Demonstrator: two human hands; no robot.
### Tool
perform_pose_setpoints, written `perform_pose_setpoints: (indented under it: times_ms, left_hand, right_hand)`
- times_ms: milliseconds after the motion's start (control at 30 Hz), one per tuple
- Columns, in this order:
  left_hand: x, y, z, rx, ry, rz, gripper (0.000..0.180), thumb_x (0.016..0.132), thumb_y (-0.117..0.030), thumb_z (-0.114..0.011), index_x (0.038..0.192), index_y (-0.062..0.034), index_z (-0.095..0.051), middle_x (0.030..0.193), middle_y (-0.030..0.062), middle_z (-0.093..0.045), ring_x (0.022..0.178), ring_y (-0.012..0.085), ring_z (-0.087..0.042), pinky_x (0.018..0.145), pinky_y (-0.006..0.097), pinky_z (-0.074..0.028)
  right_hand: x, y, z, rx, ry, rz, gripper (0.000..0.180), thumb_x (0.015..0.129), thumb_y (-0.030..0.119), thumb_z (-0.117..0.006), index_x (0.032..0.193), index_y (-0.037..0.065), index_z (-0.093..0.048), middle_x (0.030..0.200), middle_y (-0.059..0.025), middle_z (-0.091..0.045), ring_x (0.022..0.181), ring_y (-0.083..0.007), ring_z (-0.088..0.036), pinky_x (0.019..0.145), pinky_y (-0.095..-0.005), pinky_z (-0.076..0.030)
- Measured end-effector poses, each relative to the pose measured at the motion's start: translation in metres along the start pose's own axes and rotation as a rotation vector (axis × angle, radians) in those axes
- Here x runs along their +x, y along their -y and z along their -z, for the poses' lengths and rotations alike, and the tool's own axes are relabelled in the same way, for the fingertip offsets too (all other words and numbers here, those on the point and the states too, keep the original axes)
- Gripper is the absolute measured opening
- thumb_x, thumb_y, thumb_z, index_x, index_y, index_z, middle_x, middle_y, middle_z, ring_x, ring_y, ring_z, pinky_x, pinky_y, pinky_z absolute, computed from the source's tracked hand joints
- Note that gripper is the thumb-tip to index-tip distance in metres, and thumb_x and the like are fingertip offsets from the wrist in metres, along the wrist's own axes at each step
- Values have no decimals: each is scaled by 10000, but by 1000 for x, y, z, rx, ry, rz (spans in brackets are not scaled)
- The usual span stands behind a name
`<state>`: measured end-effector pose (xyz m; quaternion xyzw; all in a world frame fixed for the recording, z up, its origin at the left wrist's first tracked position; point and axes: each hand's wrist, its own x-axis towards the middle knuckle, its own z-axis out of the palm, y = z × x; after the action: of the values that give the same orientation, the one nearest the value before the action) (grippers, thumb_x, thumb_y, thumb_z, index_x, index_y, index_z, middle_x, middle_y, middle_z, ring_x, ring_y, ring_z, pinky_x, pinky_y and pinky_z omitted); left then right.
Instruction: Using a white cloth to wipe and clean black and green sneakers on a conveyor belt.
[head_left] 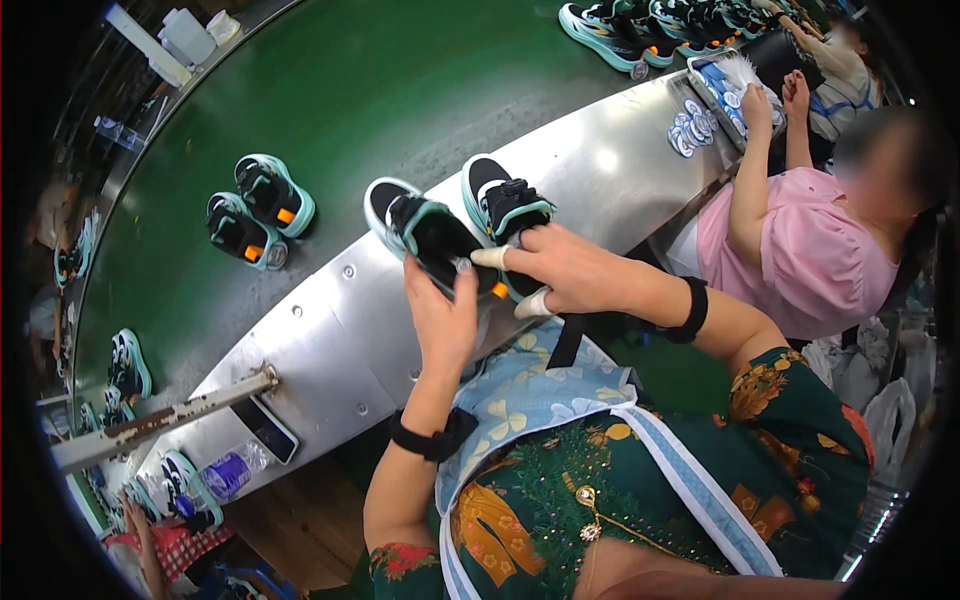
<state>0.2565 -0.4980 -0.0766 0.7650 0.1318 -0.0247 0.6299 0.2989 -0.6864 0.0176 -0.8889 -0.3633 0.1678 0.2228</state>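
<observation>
A black, white and mint-green sneaker (415, 225) lies at the near edge of the metal ledge, an orange tab at its heel. My left hand (440, 315) is closed on its heel end, thumb over the collar. A small round, pale piece (463, 265) shows at the shoe opening by my left thumb. My right hand (575, 272) reaches in from the right, index finger stretched to that opening and thumb apart below. Pale covers sit on these two fingertips. Beneath the right hand lies the matching sneaker (495, 195), its heel partly hidden.
A similar pair of sneakers (262, 205) stands on the green belt (340, 90). Round labels (690, 128) lie by a tray (722, 95), near a person in pink (800, 240). At left are a metal bar (165, 420), a phone (268, 430) and a bottle (230, 472).
</observation>
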Motion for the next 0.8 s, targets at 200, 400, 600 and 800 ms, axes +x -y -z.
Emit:
perform_pose_setpoints:
  times_ms: [200, 400, 600, 800]
  left_hand:
    - [-7, -8, 63, 237, 29, 122, 509, 758, -77, -508, 1241, 82, -527, 1096, 251, -640, 1010, 334, -641, 895, 372, -477]
    - [-48, 33, 108, 129, 125, 72, 350, 867, -61, -559, 1203, 31, -595, 1113, 190, -654, 1025, 247, -638, 900, 326, -470]
    - [-52, 43, 94, 82, 20, 36, 297, 901, -76, -565, 1179, 15, -617, 1049, 142, -682, 982, 210, -642, 882, 303, -467]
    - [-50, 27, 77, 29, -71, 92, 287, 917, -74, -492, 1159, 9, -622, 1001, 132, -688, 943, 204, -644, 855, 306, -471]
  right_hand:
    - [-25, -5, 26, 61, 106, -26, 433, 787, 156, -708, 1211, 137, -621, 861, -163, -588, 816, -331, -584, 753, -378, -461]
    - [0, 47, 26, 240, 51, 28, 512, 768, 150, -738, 1255, 143, -582, 842, -140, -600, 761, -314, -604, 701, -382, -478]
    - [74, 35, -28, 268, 151, 319, 505, 742, 60, -691, 1224, 74, -544, 931, -158, -595, 862, -360, -593, 760, -425, -470]
    - [86, 57, -15, -96, 434, 221, 459, 659, -12, -658, 1104, 33, -554, 887, -158, -629, 849, -387, -625, 707, -446, -480]
